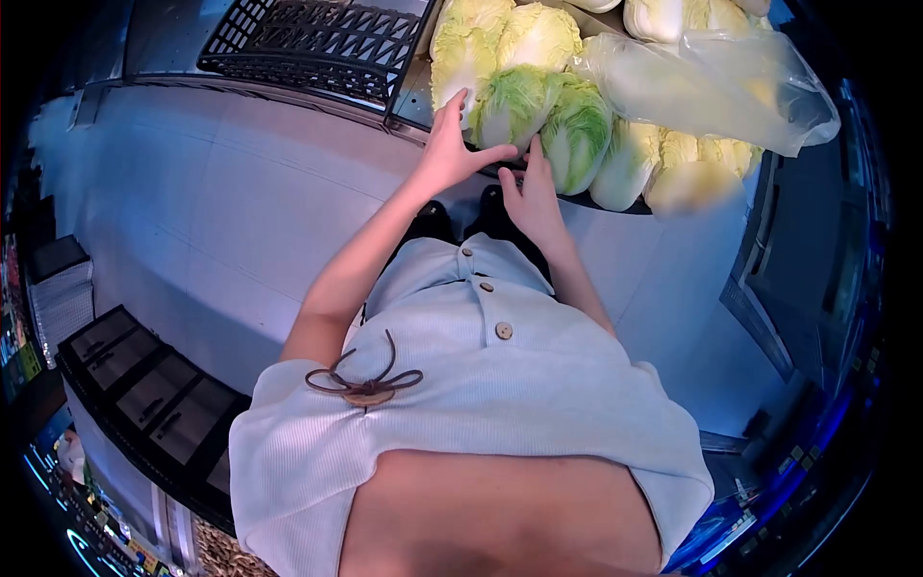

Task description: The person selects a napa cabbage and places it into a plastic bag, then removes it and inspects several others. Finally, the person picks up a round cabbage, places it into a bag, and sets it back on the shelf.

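Pale green napa cabbages lie in a row on the display ledge in front of me. My left hand (pixel 448 154) is open at the front of a green-topped napa cabbage (pixel 514 104), its fingers reaching up along the left side and its thumb stretched out to the right. Close by, my right hand (pixel 535 197) has its fingers pointing up at the lower edge between that cabbage and a greener napa cabbage (pixel 579 135). Its thumb stands apart from the fingers, so this hand is open too. Yellower napa cabbages (pixel 540 37) are stacked behind.
A clear plastic bag (pixel 711 82) lies over the cabbages on the right. Left of the pile sits a black plastic crate (pixel 312 43) on the ledge. Pale floor tiles (pixel 231 183) spread below, and a black-framed rack (pixel 154 394) stands at the lower left.
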